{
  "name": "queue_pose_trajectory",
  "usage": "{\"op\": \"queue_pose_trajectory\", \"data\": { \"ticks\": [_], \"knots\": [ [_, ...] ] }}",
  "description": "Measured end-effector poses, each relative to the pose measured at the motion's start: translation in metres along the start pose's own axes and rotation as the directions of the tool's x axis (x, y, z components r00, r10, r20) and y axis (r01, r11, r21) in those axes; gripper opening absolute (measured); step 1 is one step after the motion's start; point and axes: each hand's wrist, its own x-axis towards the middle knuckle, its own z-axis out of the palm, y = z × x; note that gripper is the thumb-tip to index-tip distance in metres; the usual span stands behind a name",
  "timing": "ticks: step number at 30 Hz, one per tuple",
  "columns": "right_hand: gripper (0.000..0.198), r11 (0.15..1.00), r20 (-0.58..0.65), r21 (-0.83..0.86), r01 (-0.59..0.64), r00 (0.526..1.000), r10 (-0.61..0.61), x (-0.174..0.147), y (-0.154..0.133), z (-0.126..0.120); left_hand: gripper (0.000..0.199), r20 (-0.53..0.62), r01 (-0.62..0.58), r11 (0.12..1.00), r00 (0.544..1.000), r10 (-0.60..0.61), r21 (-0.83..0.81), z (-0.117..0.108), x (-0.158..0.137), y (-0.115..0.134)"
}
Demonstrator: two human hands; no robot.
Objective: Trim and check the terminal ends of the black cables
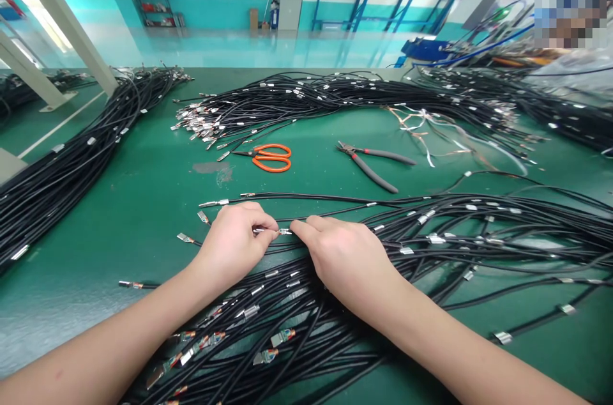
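Observation:
In the head view, my left hand [239, 231] pinches a thin black cable between thumb and fingers. A small silvery-white sleeve [285, 232] on that cable shows in the gap between my two hands. My right hand [345, 250] has its fingertips closed on the same cable just right of the sleeve, palm down over other cables. Beneath and around both hands lies a loose spread of black cables [479, 207]. Several have bare metal connector ends with small green boards and coloured wires, such as one connector [283, 336] below my right hand.
Orange-handled scissors [272, 157] and grey-handled cutting pliers [373, 163] lie beyond my hands on the green tabletop [306, 168]. Behind them stretches a thick cable bundle [335, 93]. Another bundle [90, 149] runs along the left. Loose pale ties [426, 124] lie at right.

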Motion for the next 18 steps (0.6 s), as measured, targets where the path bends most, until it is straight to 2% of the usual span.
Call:
{"op": "queue_pose_trajectory", "data": {
  "ticks": [8,18],
  "knots": [
    [0.022,0.998,-0.051,-0.054,0.03,0.998,-0.032,-0.0006,-0.0035,-0.0009,0.015,0.014,0.0,1.0,1.0,-0.001,0.009,-0.0007,0.0006,0.0007],
    [0.026,0.996,0.009,-0.068,0.059,0.998,-0.059,0.0019,-0.0037,-0.0068,0.016,-0.003,-0.002,1.0,1.0,0.002,0.014,0.0011,0.0002,-0.0001]
  ]
}}
